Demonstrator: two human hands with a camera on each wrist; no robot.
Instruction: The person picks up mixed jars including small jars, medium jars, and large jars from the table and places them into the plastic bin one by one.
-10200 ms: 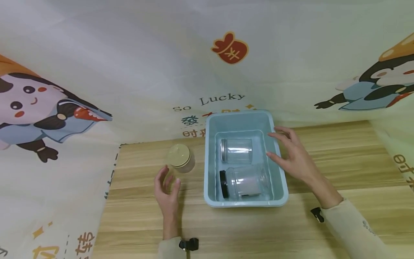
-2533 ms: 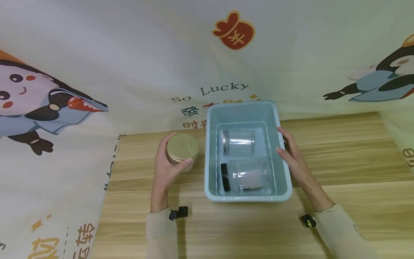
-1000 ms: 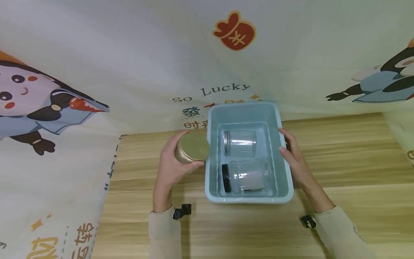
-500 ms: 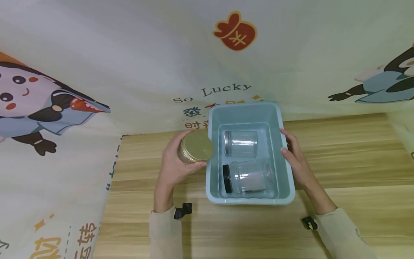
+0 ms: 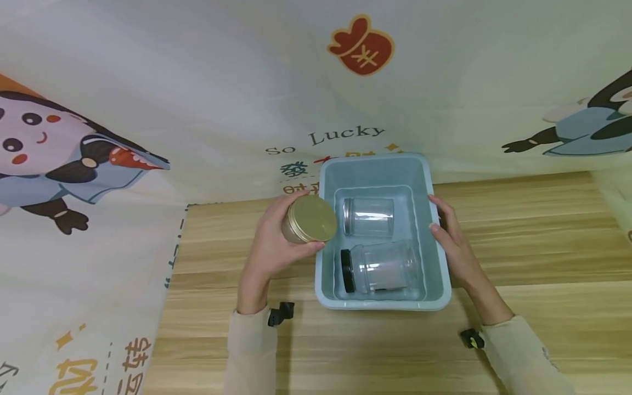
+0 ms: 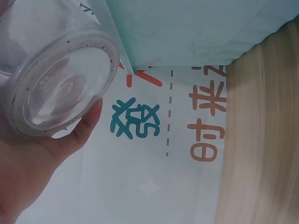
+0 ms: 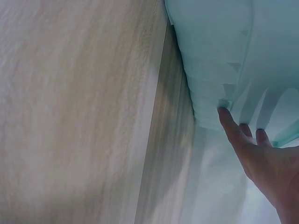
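My left hand [image 5: 276,241] grips a clear jar with a gold lid [image 5: 313,218], thumb and fingers spread round its side. The jar is raised and tilted toward the light-blue plastic basin [image 5: 323,299], its lid overlapping the basin's left rim in the head view. The left wrist view shows the jar's round transparent base [image 6: 63,88]. My right hand [image 5: 456,247] rests at the basin's right rim, with fairly straight fingers [image 7: 231,123] against the outer wall. Inside the basin lie a clear jar with a silver lid [image 5: 370,216] and a larger clear jar with a black lid [image 5: 385,267].
The basin stands on a wood-grain table [image 5: 375,351], near its back edge. Behind the table hangs a pale printed cloth [image 5: 237,99], which also runs along the left side. Black wrist mounts [image 5: 280,314] sit at both sleeves.
From standing on the table left of the basin, the gold-lidded jar has been gripped by my left hand, lifted, tilted and moved right to the rim. My right hand has come against the basin's right side.
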